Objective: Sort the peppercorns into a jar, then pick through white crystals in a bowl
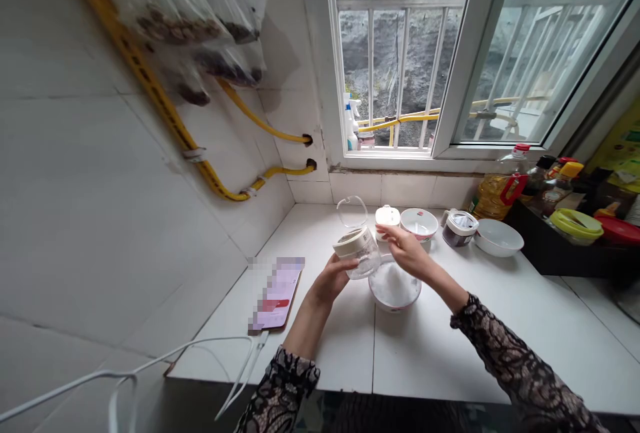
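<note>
The corner is lined with white wall tiles [75, 173], crossed by a thick yellow pipe [155, 90]. Daylight is admitted through a white-framed window [471, 53] fitted with white bars [390, 3]; rough grey rock [423, 46] is seen beyond. A white tiled countertop [440, 353] is set below.

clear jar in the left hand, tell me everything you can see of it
The jar has a see-through body, glass or plastic, and a cream-white collar around its top. A clear rounded piece, perhaps its raised lid, shows beyond the collar; the join is unclear. The left hand grips it, thumb across the front, with the top leaning left. It appears beside the bowl of white material. Its contents can't be made out.
</note>
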A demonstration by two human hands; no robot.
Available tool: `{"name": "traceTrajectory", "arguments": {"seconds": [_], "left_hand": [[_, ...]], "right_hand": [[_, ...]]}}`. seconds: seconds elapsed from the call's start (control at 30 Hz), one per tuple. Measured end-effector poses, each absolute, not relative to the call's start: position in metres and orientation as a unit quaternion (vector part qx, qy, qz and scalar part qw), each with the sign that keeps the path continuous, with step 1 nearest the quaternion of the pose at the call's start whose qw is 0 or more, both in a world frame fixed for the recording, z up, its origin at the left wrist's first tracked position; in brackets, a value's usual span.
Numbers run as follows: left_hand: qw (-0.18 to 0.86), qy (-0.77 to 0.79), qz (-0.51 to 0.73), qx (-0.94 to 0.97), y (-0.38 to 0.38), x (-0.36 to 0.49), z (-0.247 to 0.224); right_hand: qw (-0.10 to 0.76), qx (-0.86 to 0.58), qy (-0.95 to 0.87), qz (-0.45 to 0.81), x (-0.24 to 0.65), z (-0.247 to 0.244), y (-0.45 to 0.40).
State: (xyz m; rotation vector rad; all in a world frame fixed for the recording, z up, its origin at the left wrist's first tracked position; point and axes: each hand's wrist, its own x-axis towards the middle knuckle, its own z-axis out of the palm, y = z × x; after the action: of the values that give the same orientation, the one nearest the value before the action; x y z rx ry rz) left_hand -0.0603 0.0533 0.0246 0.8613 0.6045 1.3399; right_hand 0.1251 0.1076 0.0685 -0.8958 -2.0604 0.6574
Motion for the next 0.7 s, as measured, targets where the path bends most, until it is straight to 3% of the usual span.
{"name": "traceTrajectory", "arguments": {"seconds": [0.13,0.37,0.5,0.7], "left_hand": [[0.633,0.292,0.598,0.396,0.052,-0.052,0.027],[0.615,0.309,0.61,0.394,0.052,-0.05,0.03],[0.592,0.338,0.623,0.384,0.059,-0.051,0.029],[0.501,0.403,0.66,0.387,0.076,-0.061,0.024]], "right_hand": [[0.375,-0.335,-0.856,0.124,0.119,0.056,0.09],[0.295,-0.373,-0.879,-0.033,0.104,0.079,0.082],[0.268,-0.29,-0.913,-0.104,0.094,0.1,0.075],[0.395,-0.294,-0.87,-0.032,0.12,0.106,0.074]]}}
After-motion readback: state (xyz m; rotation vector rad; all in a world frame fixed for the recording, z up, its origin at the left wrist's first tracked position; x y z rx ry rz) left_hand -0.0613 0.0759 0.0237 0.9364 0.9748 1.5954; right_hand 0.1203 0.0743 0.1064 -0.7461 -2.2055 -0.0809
